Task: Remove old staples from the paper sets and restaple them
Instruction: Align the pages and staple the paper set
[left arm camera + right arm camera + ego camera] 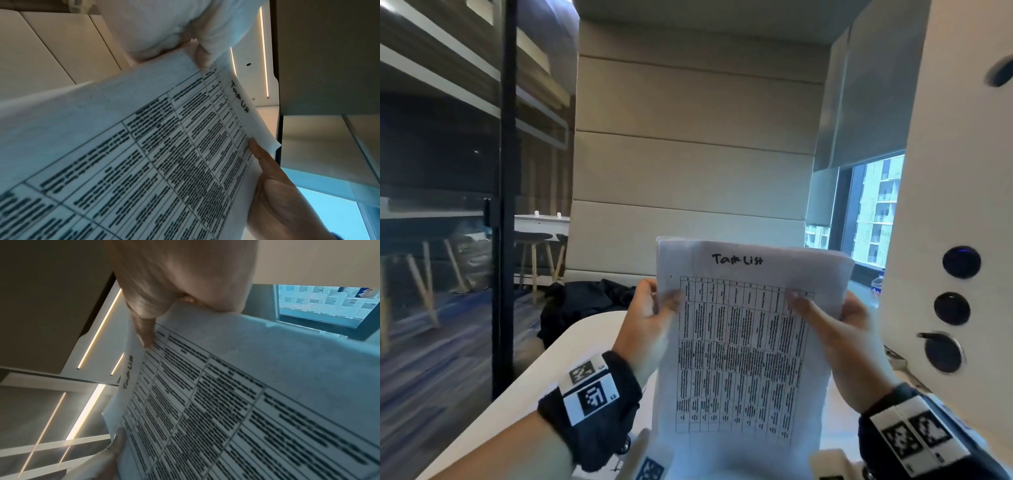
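Hands (750, 325) pinch upright paper set (743, 359) by both side edges.

I hold the paper set (748, 339) upright between my left hand (650, 320) and my right hand (835, 329), one side edge pinched in each, thumbs on the front sheet near its upper part. It is a few white sheets, the front one printed with a black-lined table of dense small text and headed "Task List" in handwriting. The top edge stands above my fingers, the sheets there slightly fanned.
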The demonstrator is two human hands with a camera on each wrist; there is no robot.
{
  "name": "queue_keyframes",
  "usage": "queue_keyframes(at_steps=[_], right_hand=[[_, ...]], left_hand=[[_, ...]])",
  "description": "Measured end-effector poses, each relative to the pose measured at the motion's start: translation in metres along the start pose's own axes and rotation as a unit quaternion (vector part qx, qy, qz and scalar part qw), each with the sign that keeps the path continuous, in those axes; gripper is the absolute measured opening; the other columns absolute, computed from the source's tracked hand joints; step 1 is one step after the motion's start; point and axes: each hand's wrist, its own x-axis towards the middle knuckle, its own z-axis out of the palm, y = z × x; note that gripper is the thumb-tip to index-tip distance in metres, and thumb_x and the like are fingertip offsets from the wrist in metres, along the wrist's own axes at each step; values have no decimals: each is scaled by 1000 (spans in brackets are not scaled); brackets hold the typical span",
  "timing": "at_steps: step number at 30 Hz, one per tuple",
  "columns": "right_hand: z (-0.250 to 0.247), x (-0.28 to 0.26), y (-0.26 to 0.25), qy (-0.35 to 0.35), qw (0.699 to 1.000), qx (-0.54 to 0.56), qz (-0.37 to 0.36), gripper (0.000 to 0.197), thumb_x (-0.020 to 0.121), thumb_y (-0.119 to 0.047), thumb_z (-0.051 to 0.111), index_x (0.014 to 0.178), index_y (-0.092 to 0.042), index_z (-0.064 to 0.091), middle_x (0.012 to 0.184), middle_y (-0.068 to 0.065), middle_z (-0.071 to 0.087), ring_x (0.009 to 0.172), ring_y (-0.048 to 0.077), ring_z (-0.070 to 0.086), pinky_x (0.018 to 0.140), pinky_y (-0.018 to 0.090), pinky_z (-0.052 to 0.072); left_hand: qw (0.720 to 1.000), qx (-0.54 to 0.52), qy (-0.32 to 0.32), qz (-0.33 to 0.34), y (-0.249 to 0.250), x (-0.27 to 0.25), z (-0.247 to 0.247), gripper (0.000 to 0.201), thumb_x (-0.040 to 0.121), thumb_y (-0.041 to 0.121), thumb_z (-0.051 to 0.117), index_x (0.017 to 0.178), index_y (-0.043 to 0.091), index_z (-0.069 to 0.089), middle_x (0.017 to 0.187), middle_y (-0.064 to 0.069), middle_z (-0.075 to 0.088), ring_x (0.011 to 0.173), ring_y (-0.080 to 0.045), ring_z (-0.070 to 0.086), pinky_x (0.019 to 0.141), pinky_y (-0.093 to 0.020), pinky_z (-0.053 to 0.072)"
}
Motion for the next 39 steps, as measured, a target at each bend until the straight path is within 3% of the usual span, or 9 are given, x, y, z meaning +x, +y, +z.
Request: queue_keyframes(at_steps=[5,10,17,21,24,28,31,34,39], right_hand=[[2,-10,12,-4,999,-9,44,34,62,-29,81,89,-10,74,89,10,76,80,24,72,78,40,57],[2,-22,21,16,997,-23,68,33,65,-32,80,80,-4,74,83,18,73,73,20,60,75,41,51],[-7,-24,11,13,997,-44,61,23,73,-25,78,91,-12,75,99,13,74,85,18,68,77,25,56],[-20,-42,30,-65,976,-150,141,23,72,-13,82,91,-23,72,91,-4,75,82,6,70,78,20,56],[-41,-43,30,-270,875,-352,195,39,71,-22,85,106,-26,69,104,-8,73,94,4,67,92,28,51],[-66,-52,25,-429,577,-636,282,77,69,-47,81,135,-23,48,127,-6,58,105,9,52,98,27,44],[-75,-62,34,-458,512,-670,280,34,81,-47,69,103,-25,56,95,-8,59,81,10,51,73,24,47],[-89,-59,39,-438,574,-628,289,21,90,-43,57,86,-26,48,88,-9,54,72,7,48,62,19,38],[-88,-40,25,-129,895,-249,347,21,96,-15,56,98,4,47,74,27,68,60,31,62,55,38,54]], left_hand=[[999,41,-23,16,-10,-12,0,33,83,26,58,110,10,50,99,-2,67,84,0,65,74,-16,49],[999,28,15,20,-12,-19,-10,43,73,41,71,104,14,58,101,-7,70,96,-20,66,84,-31,52],[997,55,-13,51,-9,-25,-4,32,89,17,55,120,15,55,105,11,70,102,-3,63,89,-23,48],[992,121,-30,17,-33,-44,-1,23,90,15,54,104,34,54,91,28,69,89,12,59,79,-12,41],[986,165,-12,12,-38,-45,-5,28,95,6,52,100,33,58,91,27,69,89,9,60,79,-19,43],[990,139,-1,9,-32,-37,-8,28,94,0,51,111,17,63,109,3,71,103,-16,65,93,-35,48],[992,127,-6,10,-27,-33,-6,30,94,-3,50,112,16,64,109,2,71,104,-14,65,91,-32,48],[988,154,-4,22,-24,-31,-3,26,95,2,51,109,23,59,105,16,66,99,11,60,90,-13,44],[983,182,-9,12,-26,-30,-5,24,96,8,52,114,23,55,106,14,64,100,9,58,83,-8,41]])
